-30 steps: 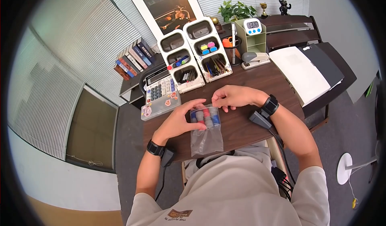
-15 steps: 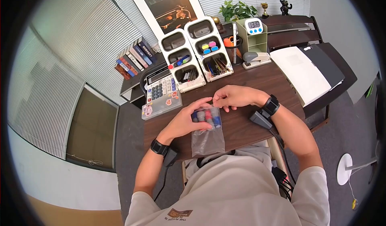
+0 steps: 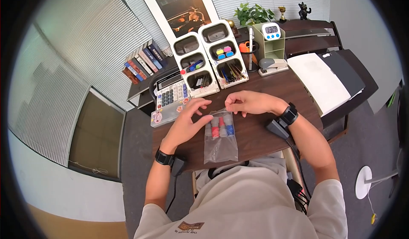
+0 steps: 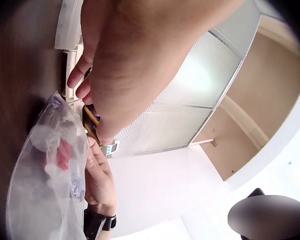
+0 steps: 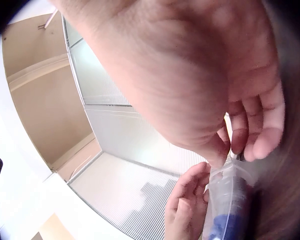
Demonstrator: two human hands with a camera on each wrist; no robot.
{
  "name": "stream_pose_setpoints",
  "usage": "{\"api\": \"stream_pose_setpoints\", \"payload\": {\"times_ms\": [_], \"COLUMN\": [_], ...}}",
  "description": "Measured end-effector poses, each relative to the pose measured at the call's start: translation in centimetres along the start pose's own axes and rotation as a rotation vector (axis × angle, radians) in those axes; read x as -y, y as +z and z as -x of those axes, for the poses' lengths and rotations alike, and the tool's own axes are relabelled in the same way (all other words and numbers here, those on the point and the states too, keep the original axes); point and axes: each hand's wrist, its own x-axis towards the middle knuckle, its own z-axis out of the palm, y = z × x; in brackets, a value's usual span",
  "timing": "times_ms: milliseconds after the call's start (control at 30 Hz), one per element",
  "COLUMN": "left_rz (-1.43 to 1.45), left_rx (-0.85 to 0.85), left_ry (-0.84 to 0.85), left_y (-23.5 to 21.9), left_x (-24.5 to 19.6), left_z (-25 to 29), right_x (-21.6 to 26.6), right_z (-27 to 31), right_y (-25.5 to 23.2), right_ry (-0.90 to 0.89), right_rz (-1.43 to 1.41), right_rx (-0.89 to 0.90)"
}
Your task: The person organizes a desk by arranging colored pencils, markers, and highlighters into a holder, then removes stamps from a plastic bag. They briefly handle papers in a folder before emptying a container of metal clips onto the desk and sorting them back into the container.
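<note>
A clear plastic bag (image 3: 220, 149) hangs over the near part of the desk, holding several grey, red and blue pieces (image 3: 215, 130). My right hand (image 3: 255, 102) pinches the bag's upper right corner between thumb and fingertips; the right wrist view shows this pinch at the top of the bag (image 5: 230, 192). My left hand (image 3: 184, 126) is beside the bag's upper left edge, its fingers apart and loosely bent, gripping nothing. In the left wrist view the bag (image 4: 45, 195) hangs below the left hand (image 4: 125, 65), with red and blue showing through the plastic.
Behind the hands stand two white organizers (image 3: 213, 90) with pens and markers. To their left lie a calculator (image 3: 172, 95) and a stickered case (image 3: 170, 113). A stapler (image 3: 272, 66), a green holder with a timer (image 3: 272, 47) and white paper (image 3: 317, 83) are at the right.
My left hand has let go of the bag and moved a little to the left, its fingers spreading. The pieces inside sit differently, more upright. My right hand keeps its pinch at the corner.
</note>
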Motion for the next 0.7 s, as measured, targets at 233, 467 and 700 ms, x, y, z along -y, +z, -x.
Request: {"api": "stream_pose_setpoints", "payload": {"times_ms": [233, 467, 700], "left_rz": [-0.012, -0.074, 0.056], "left_rx": [0.039, 0.07, 0.146], "left_ry": [-0.127, -0.188, -0.275], "left_y": [0.1, 0.5, -0.5], "left_x": [0.5, 0.6, 0.8], "left_z": [0.4, 0.3, 0.4], "right_x": [1.1, 2.0, 2.2], "right_z": [0.3, 0.6, 0.7], "right_y": [0.2, 0.2, 0.1], "right_ry": [0.132, 0.105, 0.166], "right_rz": [-0.102, 0.116, 0.09], "right_rx": [0.004, -0.034, -0.047]}}
